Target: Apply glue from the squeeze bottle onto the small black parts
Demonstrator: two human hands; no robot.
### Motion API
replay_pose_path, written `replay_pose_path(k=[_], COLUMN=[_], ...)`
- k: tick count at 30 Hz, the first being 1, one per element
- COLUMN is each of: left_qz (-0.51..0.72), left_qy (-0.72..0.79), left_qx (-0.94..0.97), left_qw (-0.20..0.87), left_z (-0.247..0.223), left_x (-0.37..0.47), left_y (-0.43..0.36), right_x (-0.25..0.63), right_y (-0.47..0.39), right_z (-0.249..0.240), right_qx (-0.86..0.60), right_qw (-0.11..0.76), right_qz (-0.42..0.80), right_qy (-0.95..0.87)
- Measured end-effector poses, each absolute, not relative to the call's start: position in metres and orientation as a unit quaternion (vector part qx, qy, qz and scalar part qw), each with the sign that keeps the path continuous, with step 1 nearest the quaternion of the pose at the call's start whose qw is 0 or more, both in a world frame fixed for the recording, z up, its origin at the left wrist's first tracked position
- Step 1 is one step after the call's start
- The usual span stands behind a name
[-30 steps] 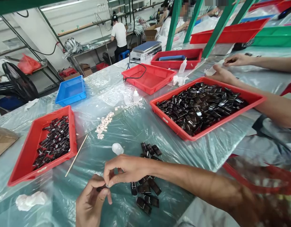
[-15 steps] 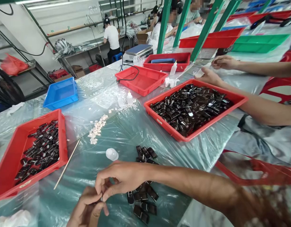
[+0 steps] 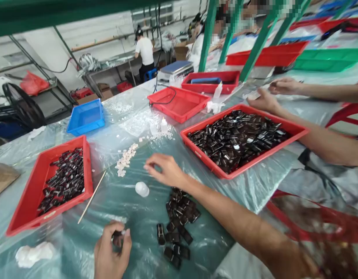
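Observation:
My left hand (image 3: 112, 250) is closed at the near edge, a small black plastic piece (image 3: 117, 234) held between thumb and fingers. My right hand (image 3: 164, 169) hovers over the table beside the pile of small white pieces (image 3: 126, 157). Its thumb and fingertips are curled together; whether anything sits between them is too blurred to make out. Under my right forearm lies a loose heap of black plastic pieces (image 3: 181, 211). A small white round container (image 3: 142, 189) stands just below my right hand.
A red tray (image 3: 87, 166) of black pieces is at left, a fuller red tray (image 3: 208, 164) at right. Between them lies a thin wooden stick (image 3: 92, 197). Behind are a dropper bottle (image 3: 164, 126), a blue tray (image 3: 86, 116) and another red tray (image 3: 181, 102). A co-worker's hands (image 3: 266, 101) are at right.
My right hand has left my left hand and moved up and away towards the white pieces. My left hand still holds the black piece. The camera view has shifted slightly.

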State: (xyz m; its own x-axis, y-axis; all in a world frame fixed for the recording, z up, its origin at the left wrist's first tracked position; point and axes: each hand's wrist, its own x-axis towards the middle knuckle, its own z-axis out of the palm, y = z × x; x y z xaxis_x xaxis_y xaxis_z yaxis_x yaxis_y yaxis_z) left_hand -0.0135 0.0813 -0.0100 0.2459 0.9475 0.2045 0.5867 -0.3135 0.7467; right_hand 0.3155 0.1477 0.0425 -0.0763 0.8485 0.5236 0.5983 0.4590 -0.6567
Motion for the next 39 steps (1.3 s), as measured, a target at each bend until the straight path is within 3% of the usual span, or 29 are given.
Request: replay_pose_path(k=[6, 18, 30, 39], left_qz=[0.313, 0.176, 0.115, 0.085], left_qy=[0.551, 0.594, 0.624, 0.608], left_qx=[0.718, 0.760, 0.770, 0.789], left_qw=[0.289, 0.197, 0.070, 0.016], left_z=[0.005, 0.068, 0.148, 0.173], left_x=[-0.005, -0.058, -0.072, -0.091], left_y=[0.062, 0.144, 0.222, 0.262], right_x=[0.353, 0.362, 0.361, 0.362], right_y=[0.186, 0.205, 0.208, 0.209], right_z=[-0.005, -0.045, -0.053, -0.055], right_qx=[-0.545, -0.573, -0.566, -0.571], right_qw=[0.405, 0.396, 0.424, 0.414], right_qz=[0.133, 0.112, 0.099, 0.104], right_qy=[-0.723, -0.708, -0.700, -0.701])
